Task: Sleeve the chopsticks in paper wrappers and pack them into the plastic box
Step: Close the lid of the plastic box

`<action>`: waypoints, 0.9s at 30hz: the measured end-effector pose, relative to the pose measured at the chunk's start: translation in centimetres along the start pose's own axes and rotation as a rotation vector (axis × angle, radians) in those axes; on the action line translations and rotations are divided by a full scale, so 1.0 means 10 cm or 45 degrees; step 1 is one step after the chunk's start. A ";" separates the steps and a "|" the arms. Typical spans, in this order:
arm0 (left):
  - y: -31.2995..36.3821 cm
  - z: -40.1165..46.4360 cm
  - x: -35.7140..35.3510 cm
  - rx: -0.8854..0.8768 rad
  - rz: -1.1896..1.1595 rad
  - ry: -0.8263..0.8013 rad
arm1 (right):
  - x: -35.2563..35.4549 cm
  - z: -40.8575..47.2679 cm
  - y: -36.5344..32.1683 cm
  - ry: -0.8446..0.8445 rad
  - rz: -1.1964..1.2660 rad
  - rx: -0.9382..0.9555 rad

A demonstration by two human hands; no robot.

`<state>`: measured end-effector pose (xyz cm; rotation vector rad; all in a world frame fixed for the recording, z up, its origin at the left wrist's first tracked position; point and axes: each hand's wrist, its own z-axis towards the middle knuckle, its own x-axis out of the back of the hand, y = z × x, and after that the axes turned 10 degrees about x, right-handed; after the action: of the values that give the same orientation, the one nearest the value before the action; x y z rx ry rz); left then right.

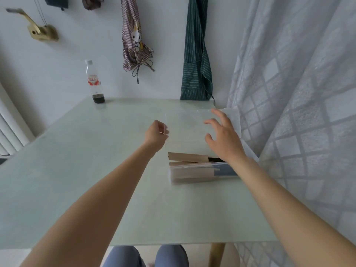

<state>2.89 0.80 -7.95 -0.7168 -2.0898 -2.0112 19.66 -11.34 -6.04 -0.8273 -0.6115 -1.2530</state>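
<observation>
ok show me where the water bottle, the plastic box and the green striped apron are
water bottle (93, 82), head view, on its label.
plastic box (192, 175), head view, on its near wall.
green striped apron (195, 60), head view, on its middle.

A clear plastic box sits near the right edge of the pale glass table, holding chopsticks in brown paper wrappers with dark ends showing. The left hand pinches the left edge of a transparent lid above the box; the right hand hovers with fingers spread at its right side. A water bottle stands at the far left corner.
</observation>
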 end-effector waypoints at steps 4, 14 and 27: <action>0.06 -0.13 -0.03 -0.249 0.190 0.064 | 0.17 0.06 -0.06 -0.085 -0.021 -0.019; 0.15 -0.62 0.06 -0.619 0.430 0.034 | 0.25 -0.23 -0.13 -0.077 -0.245 -0.107; 0.06 -0.98 -0.19 -0.670 1.397 -0.132 | 0.20 -0.76 -0.11 -0.530 -0.074 -0.227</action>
<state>2.75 -9.23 -7.37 -1.5981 -0.7534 -1.7674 18.78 -18.78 -8.60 -1.2436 -0.8686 -1.2066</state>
